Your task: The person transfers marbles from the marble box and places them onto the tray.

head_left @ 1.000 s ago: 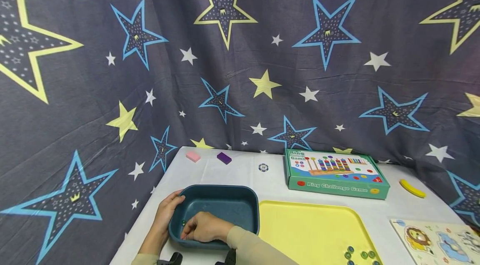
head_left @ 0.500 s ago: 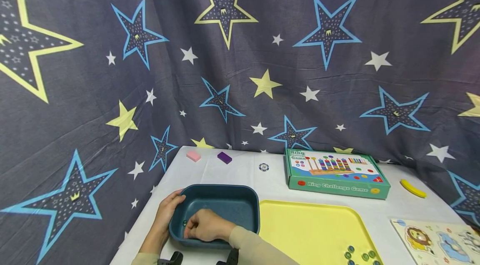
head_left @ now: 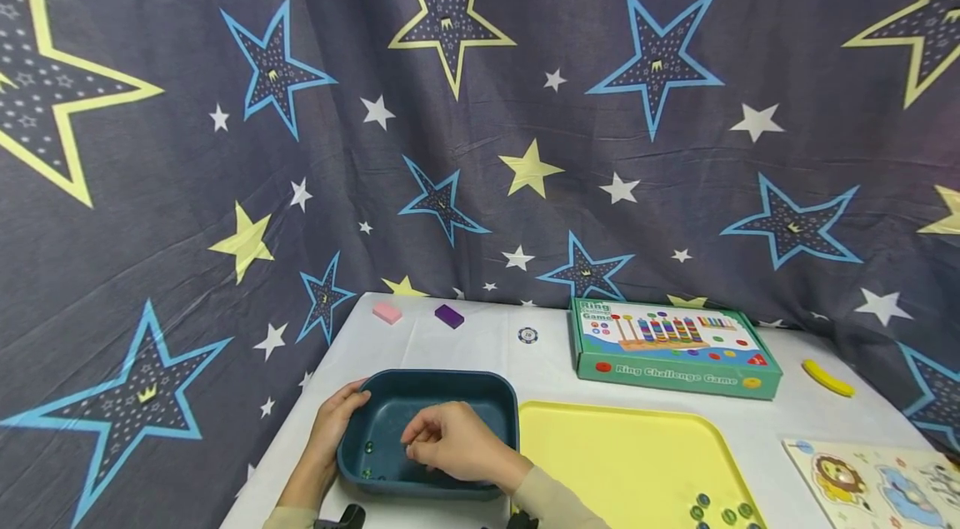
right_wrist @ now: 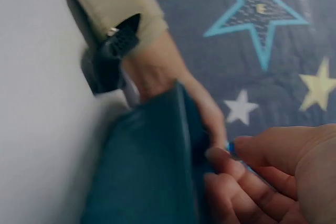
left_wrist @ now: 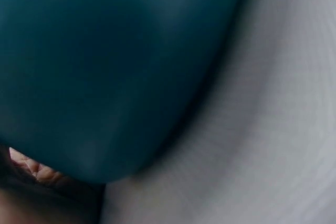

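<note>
My left hand grips the left end of a dark teal plastic basin, with its thumb over the rim. In the left wrist view the outer wall of the basin fills much of the picture. My right hand is over the middle of the basin, thumb and forefinger pinched together. Between those fingertips the right wrist view shows a small blue glass marble, mostly hidden. Greenish glass marbles lie at the left end of the basin floor.
Right of the basin lies a yellow tray with several glass marbles at its right side. Behind it stands a green ring game box. A yellow banana-shaped piece, an animal puzzle board, pink block, purple block and chip lie around.
My right hand has lifted from the basin's near left corner and moved right, with the marble between its fingertips. More marbles now show in that corner. My left hand has stayed on the rim.
</note>
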Motion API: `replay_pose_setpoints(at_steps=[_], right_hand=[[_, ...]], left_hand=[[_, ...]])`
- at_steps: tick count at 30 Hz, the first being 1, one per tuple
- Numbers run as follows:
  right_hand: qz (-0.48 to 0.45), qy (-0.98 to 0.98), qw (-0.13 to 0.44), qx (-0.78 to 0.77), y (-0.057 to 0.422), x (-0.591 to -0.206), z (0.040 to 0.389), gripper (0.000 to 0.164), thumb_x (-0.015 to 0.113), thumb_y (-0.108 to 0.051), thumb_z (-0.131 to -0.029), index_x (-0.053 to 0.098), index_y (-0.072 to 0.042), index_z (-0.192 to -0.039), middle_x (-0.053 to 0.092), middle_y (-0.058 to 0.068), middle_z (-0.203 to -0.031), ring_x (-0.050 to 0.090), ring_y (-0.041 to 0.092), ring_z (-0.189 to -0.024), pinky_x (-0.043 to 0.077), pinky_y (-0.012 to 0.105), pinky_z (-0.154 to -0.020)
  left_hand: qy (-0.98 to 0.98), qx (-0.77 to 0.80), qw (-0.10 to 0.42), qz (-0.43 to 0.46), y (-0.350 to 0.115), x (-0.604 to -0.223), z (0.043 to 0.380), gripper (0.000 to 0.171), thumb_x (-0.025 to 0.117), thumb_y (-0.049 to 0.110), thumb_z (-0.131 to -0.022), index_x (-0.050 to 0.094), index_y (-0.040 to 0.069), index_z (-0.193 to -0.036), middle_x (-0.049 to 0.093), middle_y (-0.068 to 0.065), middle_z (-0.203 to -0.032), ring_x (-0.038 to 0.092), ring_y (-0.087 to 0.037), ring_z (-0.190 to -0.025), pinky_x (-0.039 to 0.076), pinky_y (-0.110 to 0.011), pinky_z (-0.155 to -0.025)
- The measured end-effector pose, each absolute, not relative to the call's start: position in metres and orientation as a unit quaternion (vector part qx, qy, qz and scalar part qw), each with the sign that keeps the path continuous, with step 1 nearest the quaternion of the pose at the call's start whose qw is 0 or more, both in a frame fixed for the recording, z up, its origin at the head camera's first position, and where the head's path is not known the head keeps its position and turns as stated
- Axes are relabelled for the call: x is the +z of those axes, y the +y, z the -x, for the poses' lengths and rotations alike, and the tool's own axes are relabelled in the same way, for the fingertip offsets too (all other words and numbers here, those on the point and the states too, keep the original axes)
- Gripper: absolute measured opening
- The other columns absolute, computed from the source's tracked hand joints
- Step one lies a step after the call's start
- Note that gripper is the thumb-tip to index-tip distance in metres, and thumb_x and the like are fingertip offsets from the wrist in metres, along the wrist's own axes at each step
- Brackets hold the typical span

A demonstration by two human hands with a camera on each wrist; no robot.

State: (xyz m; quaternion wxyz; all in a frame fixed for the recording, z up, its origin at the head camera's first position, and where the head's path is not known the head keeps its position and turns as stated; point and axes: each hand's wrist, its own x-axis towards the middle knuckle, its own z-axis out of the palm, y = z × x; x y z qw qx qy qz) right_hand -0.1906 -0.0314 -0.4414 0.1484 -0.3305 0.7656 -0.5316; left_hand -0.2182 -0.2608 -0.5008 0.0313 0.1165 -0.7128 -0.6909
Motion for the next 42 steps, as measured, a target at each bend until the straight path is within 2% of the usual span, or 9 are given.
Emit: replay_pose_setpoints(at_steps=[6,10,13,22,27,34,38,42], right_hand=[[0.299,0.769,0.085,-0.558,0.007,-0.426,0.186,0.009,0.061,-0.009,-0.084,0.064,-0.014,-0.092,0.063,0.004,-0.078,0.050,0.006,-0.052,0.048,0.025,-0.050],[0.257,0.769,0.082,-0.580,0.033,-0.410,0.183,0.010,0.059,-0.006,-0.085,0.063,-0.010,-0.094,0.062,0.009,-0.083,0.048,0.007,-0.055,0.048,0.026,-0.052],[0.224,0.773,0.072,-0.589,0.050,-0.405,0.183,0.010,0.060,-0.005,-0.085,0.062,-0.009,-0.094,0.060,0.009,-0.083,0.048,0.008,-0.057,0.048,0.026,-0.052],[0.170,0.785,0.039,-0.595,0.087,-0.413,0.198,0.011,0.061,-0.003,-0.083,0.061,-0.003,-0.094,0.060,0.013,-0.085,0.051,0.011,-0.059,0.045,0.025,-0.050],[0.160,0.797,0.053,-0.580,0.105,-0.418,0.207,0.010,0.061,-0.006,-0.084,0.061,-0.003,-0.093,0.061,0.017,-0.089,0.052,0.014,-0.063,0.047,0.028,-0.053],[0.130,0.821,0.081,-0.549,0.131,-0.442,0.219,0.010,0.059,-0.004,-0.084,0.060,0.000,-0.094,0.058,0.016,-0.085,0.052,0.020,-0.061,0.049,0.036,-0.054],[0.120,0.816,0.099,-0.556,0.138,-0.463,0.231,0.017,0.060,-0.006,-0.084,0.059,0.004,-0.098,0.058,0.016,-0.081,0.050,0.019,-0.055,0.046,0.032,-0.048],[0.135,0.817,0.126,-0.547,0.138,-0.479,0.237,0.023,0.063,-0.012,-0.083,0.061,0.003,-0.100,0.059,0.011,-0.078,0.049,0.016,-0.051,0.044,0.029,-0.046]], left_hand=[[-0.706,-0.698,0.030,-0.119,-0.262,-0.502,0.218,0.043,0.059,0.029,-0.086,0.056,0.004,-0.120,0.056,-0.006,-0.119,0.050,-0.015,-0.104,0.041,-0.026,-0.082],[-0.712,-0.692,0.033,-0.120,-0.262,-0.502,0.219,0.043,0.058,0.030,-0.086,0.056,0.004,-0.120,0.056,-0.007,-0.119,0.050,-0.016,-0.104,0.041,-0.027,-0.082],[-0.720,-0.683,0.034,-0.118,-0.261,-0.502,0.219,0.042,0.057,0.030,-0.087,0.056,0.004,-0.120,0.056,-0.009,-0.118,0.050,-0.017,-0.103,0.041,-0.027,-0.082],[-0.731,-0.669,0.031,-0.131,-0.260,-0.500,0.220,0.039,0.057,0.029,-0.086,0.058,0.005,-0.118,0.057,-0.009,-0.117,0.051,-0.018,-0.102,0.041,-0.029,-0.081],[-0.731,-0.669,0.030,-0.132,-0.261,-0.501,0.220,0.047,0.058,0.037,-0.086,0.056,0.004,-0.119,0.056,-0.009,-0.117,0.050,-0.018,-0.103,0.040,-0.028,-0.082],[-0.721,-0.678,0.034,-0.138,-0.262,-0.504,0.221,0.051,0.058,0.040,-0.085,0.055,0.003,-0.120,0.056,-0.008,-0.115,0.050,-0.015,-0.100,0.042,-0.027,-0.081],[-0.724,-0.676,0.033,-0.134,-0.262,-0.504,0.221,0.051,0.057,0.040,-0.086,0.054,0.003,-0.121,0.055,-0.009,-0.119,0.049,-0.016,-0.103,0.041,-0.028,-0.083],[-0.722,-0.679,0.033,-0.130,-0.262,-0.503,0.222,0.050,0.056,0.039,-0.086,0.054,0.003,-0.122,0.054,-0.009,-0.120,0.049,-0.016,-0.105,0.040,-0.028,-0.084]])
